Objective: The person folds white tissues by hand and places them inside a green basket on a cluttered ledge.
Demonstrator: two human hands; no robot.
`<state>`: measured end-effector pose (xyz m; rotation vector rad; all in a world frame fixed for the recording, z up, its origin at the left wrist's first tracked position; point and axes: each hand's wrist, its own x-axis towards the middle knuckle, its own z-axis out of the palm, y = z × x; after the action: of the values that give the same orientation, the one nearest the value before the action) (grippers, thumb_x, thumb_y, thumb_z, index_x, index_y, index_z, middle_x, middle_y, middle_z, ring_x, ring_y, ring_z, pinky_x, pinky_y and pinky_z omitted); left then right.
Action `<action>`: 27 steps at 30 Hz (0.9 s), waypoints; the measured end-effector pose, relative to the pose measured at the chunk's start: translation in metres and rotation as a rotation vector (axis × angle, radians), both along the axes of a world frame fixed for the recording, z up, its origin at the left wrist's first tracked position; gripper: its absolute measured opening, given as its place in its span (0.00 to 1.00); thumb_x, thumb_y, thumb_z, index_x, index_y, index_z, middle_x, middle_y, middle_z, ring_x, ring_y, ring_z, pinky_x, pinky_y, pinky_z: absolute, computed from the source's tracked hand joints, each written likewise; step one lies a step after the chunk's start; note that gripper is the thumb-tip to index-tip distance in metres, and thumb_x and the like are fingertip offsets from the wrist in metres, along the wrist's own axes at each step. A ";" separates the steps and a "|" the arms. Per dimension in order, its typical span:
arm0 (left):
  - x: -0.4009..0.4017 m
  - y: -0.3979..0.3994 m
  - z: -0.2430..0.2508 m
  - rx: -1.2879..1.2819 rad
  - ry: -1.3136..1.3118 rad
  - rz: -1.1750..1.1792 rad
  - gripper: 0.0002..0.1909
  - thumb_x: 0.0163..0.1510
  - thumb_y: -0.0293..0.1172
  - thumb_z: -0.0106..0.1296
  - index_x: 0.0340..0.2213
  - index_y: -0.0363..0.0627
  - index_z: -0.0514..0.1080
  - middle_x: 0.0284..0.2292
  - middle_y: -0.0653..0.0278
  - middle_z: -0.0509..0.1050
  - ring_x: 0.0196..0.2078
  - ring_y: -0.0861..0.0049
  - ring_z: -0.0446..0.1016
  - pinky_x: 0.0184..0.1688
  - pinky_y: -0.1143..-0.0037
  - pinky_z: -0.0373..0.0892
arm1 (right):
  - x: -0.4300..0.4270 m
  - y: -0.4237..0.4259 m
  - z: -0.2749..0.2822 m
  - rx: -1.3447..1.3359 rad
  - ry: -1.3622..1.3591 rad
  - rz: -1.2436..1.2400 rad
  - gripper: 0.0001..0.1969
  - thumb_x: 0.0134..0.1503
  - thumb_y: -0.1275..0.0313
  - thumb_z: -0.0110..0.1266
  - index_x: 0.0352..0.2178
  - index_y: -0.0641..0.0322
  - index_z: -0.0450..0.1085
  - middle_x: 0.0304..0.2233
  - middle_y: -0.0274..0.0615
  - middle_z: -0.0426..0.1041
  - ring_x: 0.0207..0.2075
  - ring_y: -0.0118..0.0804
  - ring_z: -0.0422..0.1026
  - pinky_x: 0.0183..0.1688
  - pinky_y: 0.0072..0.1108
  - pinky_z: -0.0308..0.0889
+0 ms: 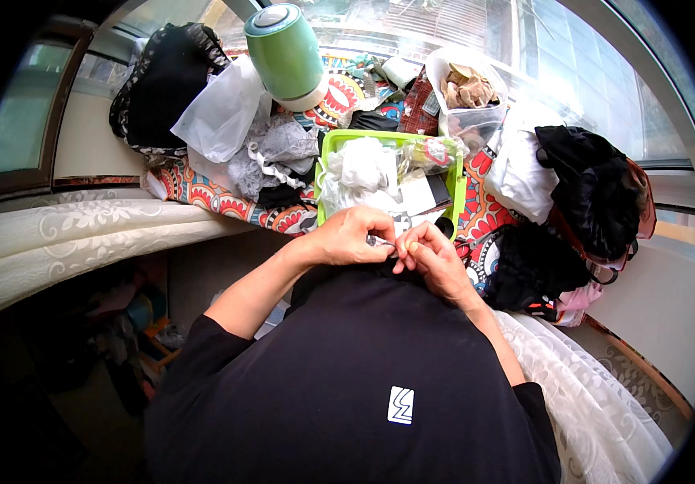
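Observation:
My left hand [350,237] is at the front edge of a green plastic basket [461,199], its fingers pinched on a small dark item [388,244] too small to name. Close against it, my right hand [432,257] has its thumb and fingertips pressed together; whether they grip the same item cannot be told. Inside the basket, just beyond both hands, lie white plastic bags [362,169], a clear plastic packet [429,152] and a white card [417,195]. Scissors [477,241] seem to lie right of my right hand, partly hidden.
A green canister with a pale base [284,57] stands behind the basket. Grey lace fabric [274,151] lies left on the patterned cloth [226,192]. A white bin with crumpled paper [468,91], white cloth [520,175] and black garments [595,187] are at right. Curtains [111,236] hang at both sides.

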<state>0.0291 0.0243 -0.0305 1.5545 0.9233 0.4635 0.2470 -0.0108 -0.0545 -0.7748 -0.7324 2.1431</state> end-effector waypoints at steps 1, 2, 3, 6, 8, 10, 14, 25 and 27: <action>-0.001 0.000 0.001 0.010 -0.001 -0.014 0.08 0.44 0.29 0.58 0.26 0.36 0.74 0.26 0.64 0.77 0.29 0.81 0.73 0.34 0.78 0.68 | 0.000 -0.001 0.000 -0.038 0.028 0.004 0.03 0.62 0.76 0.47 0.33 0.64 0.63 0.33 0.40 0.68 0.27 0.25 0.66 0.38 0.23 0.73; -0.009 0.000 -0.007 -0.020 0.045 0.054 0.08 0.44 0.29 0.58 0.26 0.37 0.73 0.25 0.65 0.75 0.28 0.82 0.72 0.33 0.78 0.68 | 0.002 0.000 -0.001 -0.047 0.014 -0.009 0.03 0.61 0.76 0.46 0.32 0.63 0.63 0.32 0.39 0.68 0.26 0.23 0.65 0.38 0.22 0.72; -0.022 0.001 -0.015 -0.053 0.095 0.129 0.08 0.44 0.28 0.58 0.26 0.38 0.73 0.24 0.67 0.73 0.27 0.83 0.70 0.32 0.79 0.67 | 0.008 0.003 0.006 -0.064 -0.038 -0.036 0.02 0.60 0.76 0.45 0.31 0.62 0.63 0.31 0.38 0.67 0.25 0.23 0.64 0.38 0.23 0.72; -0.050 0.011 -0.002 -0.322 -0.004 0.268 0.07 0.52 0.30 0.59 0.29 0.40 0.74 0.27 0.74 0.73 0.29 0.90 0.68 0.32 0.84 0.65 | 0.029 0.011 0.011 -0.152 0.047 -0.190 0.02 0.58 0.76 0.45 0.30 0.59 0.62 0.29 0.36 0.66 0.24 0.22 0.63 0.39 0.25 0.72; -0.046 0.010 0.002 -0.434 -0.174 0.201 0.09 0.57 0.32 0.58 0.36 0.40 0.76 0.30 0.75 0.74 0.31 0.92 0.68 0.33 0.85 0.65 | 0.030 0.017 0.022 -0.128 -0.079 -0.217 0.05 0.63 0.72 0.46 0.31 0.60 0.63 0.28 0.34 0.67 0.25 0.22 0.66 0.38 0.20 0.71; -0.035 0.008 0.005 -0.529 -0.230 0.212 0.08 0.58 0.30 0.56 0.37 0.37 0.75 0.35 0.72 0.75 0.38 0.88 0.70 0.42 0.83 0.66 | 0.034 0.023 0.017 0.053 -0.331 -0.213 0.08 0.64 0.68 0.49 0.33 0.61 0.66 0.29 0.33 0.69 0.28 0.24 0.70 0.35 0.15 0.68; -0.020 0.006 0.013 -0.536 -0.330 0.228 0.13 0.62 0.34 0.51 0.42 0.37 0.75 0.39 0.69 0.76 0.42 0.87 0.71 0.47 0.82 0.66 | 0.017 0.026 0.018 0.354 -0.553 -0.150 0.04 0.58 0.75 0.57 0.34 0.62 0.70 0.34 0.34 0.71 0.33 0.26 0.72 0.36 0.15 0.66; -0.015 0.003 0.017 -0.644 -0.481 0.294 0.20 0.58 0.28 0.55 0.51 0.37 0.67 0.46 0.63 0.73 0.49 0.81 0.70 0.52 0.78 0.67 | -0.020 0.019 0.013 0.772 -0.855 -0.133 0.22 0.49 0.81 0.55 0.48 0.64 0.64 0.33 0.51 0.74 0.34 0.49 0.76 0.36 0.30 0.70; -0.016 -0.004 0.020 -0.595 -0.444 0.259 0.25 0.52 0.26 0.60 0.51 0.38 0.67 0.47 0.64 0.72 0.49 0.80 0.71 0.52 0.78 0.67 | -0.023 0.018 0.010 0.884 -0.853 -0.256 0.20 0.50 0.82 0.52 0.47 0.65 0.64 0.30 0.52 0.73 0.31 0.48 0.76 0.34 0.28 0.70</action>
<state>0.0130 0.0205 -0.0101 0.7543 0.8148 0.6189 0.2240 0.0071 -0.0444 -1.1593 -1.7274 0.9914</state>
